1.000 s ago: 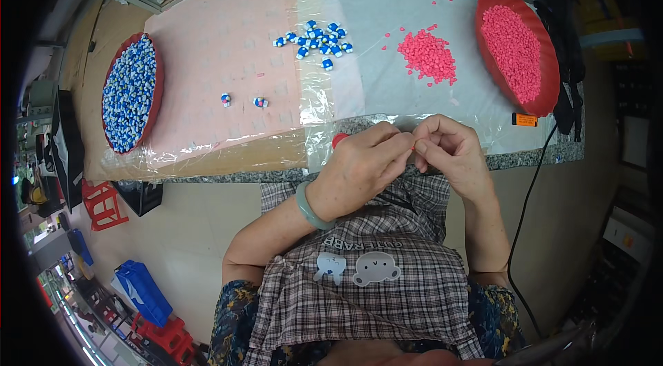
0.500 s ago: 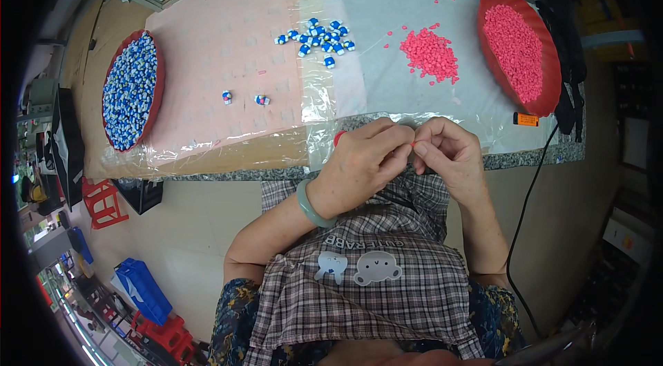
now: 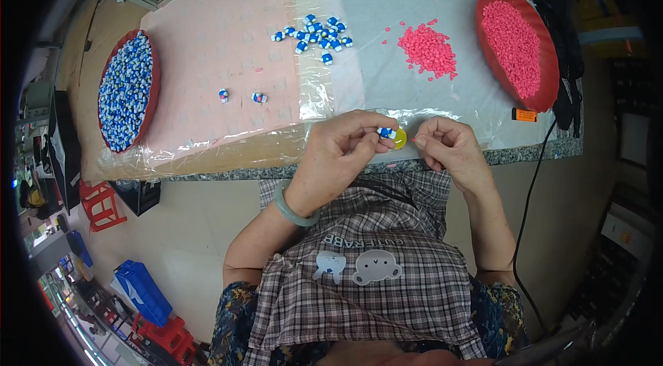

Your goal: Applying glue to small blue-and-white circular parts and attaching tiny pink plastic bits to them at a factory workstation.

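Now the hands have drawn apart: the left hand (image 3: 345, 152) pinches a blue-and-white bead (image 3: 387, 133) near the table's front edge (image 3: 228, 174), while the right hand (image 3: 447, 148), curled, nips something pink, seemingly ready for joining.

- Two red trays on the counter (image 3: 207, 169): one of blue-and-white pieces (image 3: 126, 91), one of pink pieces (image 3: 514, 45).
- Two loose heaps: blue-and-white (image 3: 314, 31), pink (image 3: 429, 50).
- Two stray blue-and-white pieces (image 3: 240, 97).
- Two hands: left (image 3: 345, 152), right (image 3: 449, 148).
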`<control>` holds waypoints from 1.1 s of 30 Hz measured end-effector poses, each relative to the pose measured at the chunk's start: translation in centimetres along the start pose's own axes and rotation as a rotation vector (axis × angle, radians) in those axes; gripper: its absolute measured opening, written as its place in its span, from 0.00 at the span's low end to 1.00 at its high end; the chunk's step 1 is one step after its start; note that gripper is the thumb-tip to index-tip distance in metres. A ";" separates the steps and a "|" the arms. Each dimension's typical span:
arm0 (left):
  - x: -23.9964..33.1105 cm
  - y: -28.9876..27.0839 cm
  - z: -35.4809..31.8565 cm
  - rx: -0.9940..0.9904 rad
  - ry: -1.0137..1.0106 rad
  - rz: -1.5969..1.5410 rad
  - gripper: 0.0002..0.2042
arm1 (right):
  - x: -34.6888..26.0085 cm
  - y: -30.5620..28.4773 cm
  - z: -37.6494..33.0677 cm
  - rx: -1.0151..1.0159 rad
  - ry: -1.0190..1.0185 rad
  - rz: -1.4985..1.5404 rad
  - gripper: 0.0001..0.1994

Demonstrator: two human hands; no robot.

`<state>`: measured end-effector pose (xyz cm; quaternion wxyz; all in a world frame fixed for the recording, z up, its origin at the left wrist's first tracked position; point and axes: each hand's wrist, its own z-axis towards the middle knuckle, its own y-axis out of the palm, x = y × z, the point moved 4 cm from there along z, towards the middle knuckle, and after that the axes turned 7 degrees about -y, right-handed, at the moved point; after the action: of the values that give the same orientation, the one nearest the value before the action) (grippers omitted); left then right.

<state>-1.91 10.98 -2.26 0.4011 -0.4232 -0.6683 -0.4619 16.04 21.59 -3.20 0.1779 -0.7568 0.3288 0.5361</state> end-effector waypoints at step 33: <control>1.2 -0.7 -1.4 0.088 0.182 0.312 0.12 | 0.4 1.0 0.1 0.103 0.034 -0.150 0.02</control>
<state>-2.76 9.72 -1.03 0.5450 -0.4603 -0.5749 -0.4007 15.37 20.83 -3.51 0.2508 -0.7783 0.3013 0.4905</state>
